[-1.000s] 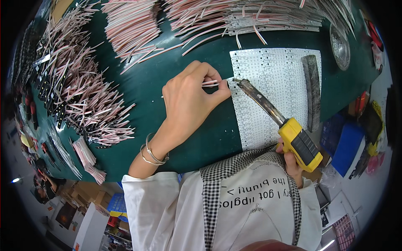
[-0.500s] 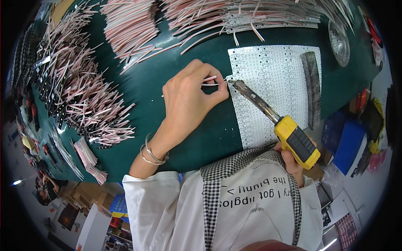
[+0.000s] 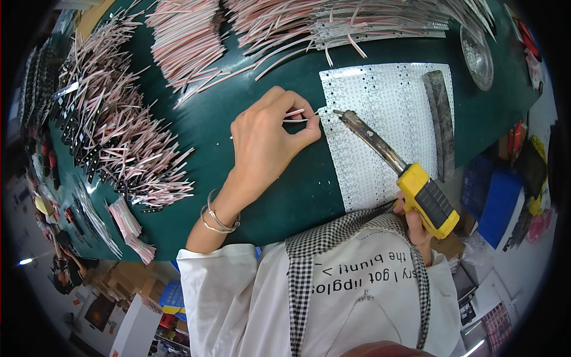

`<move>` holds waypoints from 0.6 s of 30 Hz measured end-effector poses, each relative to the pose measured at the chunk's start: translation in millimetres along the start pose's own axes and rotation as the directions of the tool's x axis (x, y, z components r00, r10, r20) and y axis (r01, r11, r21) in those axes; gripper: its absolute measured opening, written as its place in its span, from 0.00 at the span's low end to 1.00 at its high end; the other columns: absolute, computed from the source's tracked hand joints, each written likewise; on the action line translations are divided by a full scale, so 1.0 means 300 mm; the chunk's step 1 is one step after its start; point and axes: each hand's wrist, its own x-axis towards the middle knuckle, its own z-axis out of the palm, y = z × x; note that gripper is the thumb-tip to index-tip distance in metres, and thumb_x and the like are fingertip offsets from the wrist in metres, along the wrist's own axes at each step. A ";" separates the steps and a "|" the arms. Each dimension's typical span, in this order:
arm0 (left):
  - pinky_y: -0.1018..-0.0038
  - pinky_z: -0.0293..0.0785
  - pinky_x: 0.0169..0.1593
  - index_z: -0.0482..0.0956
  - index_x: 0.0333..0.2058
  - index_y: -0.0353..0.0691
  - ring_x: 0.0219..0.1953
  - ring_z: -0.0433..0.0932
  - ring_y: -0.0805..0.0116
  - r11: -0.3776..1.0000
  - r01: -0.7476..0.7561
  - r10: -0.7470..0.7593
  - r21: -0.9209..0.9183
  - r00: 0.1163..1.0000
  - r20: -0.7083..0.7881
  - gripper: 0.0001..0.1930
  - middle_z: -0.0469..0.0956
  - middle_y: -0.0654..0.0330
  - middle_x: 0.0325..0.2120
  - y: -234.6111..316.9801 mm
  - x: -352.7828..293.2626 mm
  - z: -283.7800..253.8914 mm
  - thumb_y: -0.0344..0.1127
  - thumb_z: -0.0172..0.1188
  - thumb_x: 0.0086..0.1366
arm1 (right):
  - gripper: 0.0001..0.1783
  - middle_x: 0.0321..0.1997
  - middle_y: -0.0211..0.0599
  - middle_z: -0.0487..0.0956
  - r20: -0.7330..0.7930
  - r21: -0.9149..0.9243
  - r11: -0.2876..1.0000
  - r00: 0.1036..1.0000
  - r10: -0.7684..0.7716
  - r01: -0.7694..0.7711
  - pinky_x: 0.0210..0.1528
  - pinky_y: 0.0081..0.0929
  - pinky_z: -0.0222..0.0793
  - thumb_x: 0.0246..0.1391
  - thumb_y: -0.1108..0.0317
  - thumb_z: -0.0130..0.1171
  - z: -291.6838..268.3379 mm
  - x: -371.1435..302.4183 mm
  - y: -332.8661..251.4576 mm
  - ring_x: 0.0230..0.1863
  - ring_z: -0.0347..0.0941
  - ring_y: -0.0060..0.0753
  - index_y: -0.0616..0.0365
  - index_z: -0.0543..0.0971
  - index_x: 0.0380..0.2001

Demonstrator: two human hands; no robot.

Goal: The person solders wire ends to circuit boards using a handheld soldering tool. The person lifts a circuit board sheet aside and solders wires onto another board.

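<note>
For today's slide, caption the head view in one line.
Left hand pinches wire at white panel; right hand holds soldering iron.

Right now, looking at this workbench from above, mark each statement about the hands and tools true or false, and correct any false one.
1. The left hand pinches a thin wire. True.
2. The right hand holds a blue screwdriver. False: it grips a soldering iron with a yellow handle.
3. The iron's tip points at the white board panel. True.
4. The mat is red. False: it is dark green.
5. Bracelets circle the left wrist. True.
</note>
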 end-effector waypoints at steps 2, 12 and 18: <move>0.81 0.71 0.31 0.79 0.30 0.37 0.29 0.79 0.78 0.998 -0.014 0.022 -0.066 0.993 0.115 0.08 0.79 0.66 0.26 0.015 -0.011 -0.034 0.30 0.68 0.52 | 0.27 0.46 0.48 0.78 0.080 0.037 0.999 0.997 -0.004 0.001 0.29 0.25 0.70 0.59 0.56 0.56 -0.025 -0.059 0.007 0.29 0.74 0.29 0.70 0.72 0.52; 0.76 0.71 0.33 0.82 0.38 0.37 0.30 0.75 0.69 0.988 -0.138 0.140 0.061 0.990 -0.017 0.07 0.77 0.56 0.32 0.003 -0.051 -0.118 0.29 0.57 0.65 | 0.28 0.50 0.51 0.77 -0.016 0.108 0.992 0.998 0.067 -0.065 0.28 0.21 0.70 0.60 0.57 0.54 -0.073 -0.185 -0.023 0.29 0.73 0.26 0.70 0.70 0.55; 0.84 0.58 0.24 0.84 0.38 0.40 0.21 0.61 0.85 0.974 0.036 -0.014 -0.223 0.995 0.098 0.08 0.74 0.69 0.25 0.123 -0.111 -0.056 0.30 0.66 0.58 | 0.27 0.48 0.50 0.78 -0.004 0.104 0.987 0.992 0.126 -0.125 0.30 0.23 0.70 0.60 0.58 0.54 -0.084 -0.205 -0.005 0.30 0.74 0.27 0.68 0.71 0.55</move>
